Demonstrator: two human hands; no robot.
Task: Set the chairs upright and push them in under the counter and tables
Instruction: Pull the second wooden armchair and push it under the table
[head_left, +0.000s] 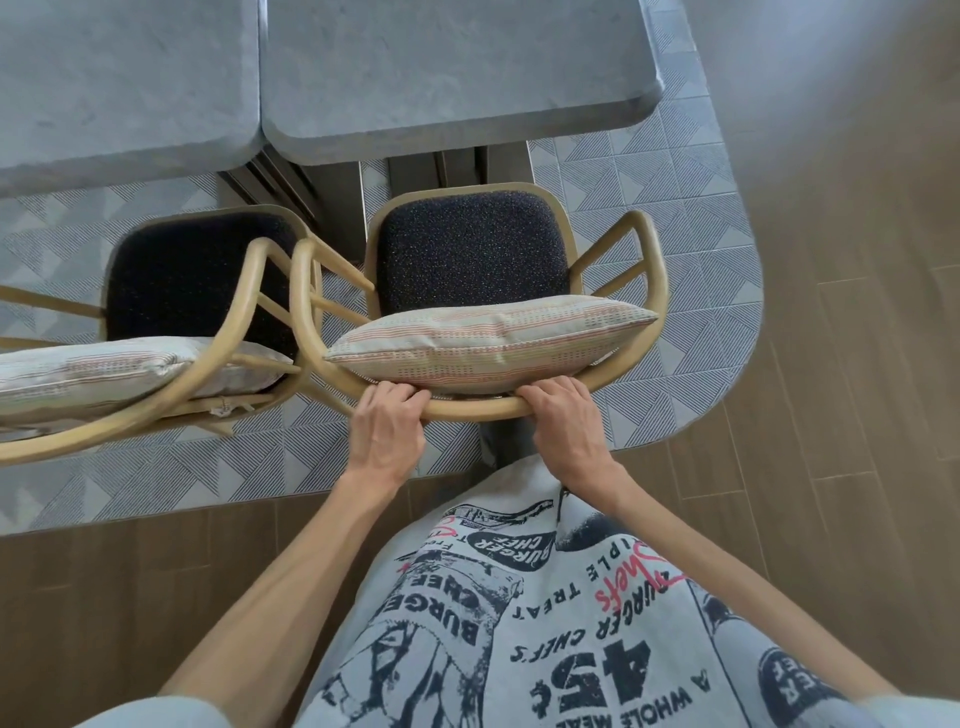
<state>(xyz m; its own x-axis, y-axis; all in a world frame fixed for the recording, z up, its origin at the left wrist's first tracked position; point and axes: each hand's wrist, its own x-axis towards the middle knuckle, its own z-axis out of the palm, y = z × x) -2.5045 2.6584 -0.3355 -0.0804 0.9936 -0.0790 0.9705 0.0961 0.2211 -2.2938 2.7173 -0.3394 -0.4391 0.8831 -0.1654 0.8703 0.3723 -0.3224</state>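
Observation:
An upright wooden armchair (655, 270) with a dark seat pad and a striped cushion (483, 340) stands in front of the right grey table (457, 78). Its seat front sits just below the table's edge. My left hand (387, 431) and my right hand (563, 421) both grip the curved top rail of its back. A second matching chair (218, 332) stands upright to the left, touching or nearly touching the first, in front of the left grey table (119, 88).
Both chairs stand on a patterned grey tiled area (691, 218) with a rounded corner at the right. Wood-look floor (841, 364) surrounds it. Dark table bases (332, 202) show under the tabletops. My printed shirt fills the bottom of the view.

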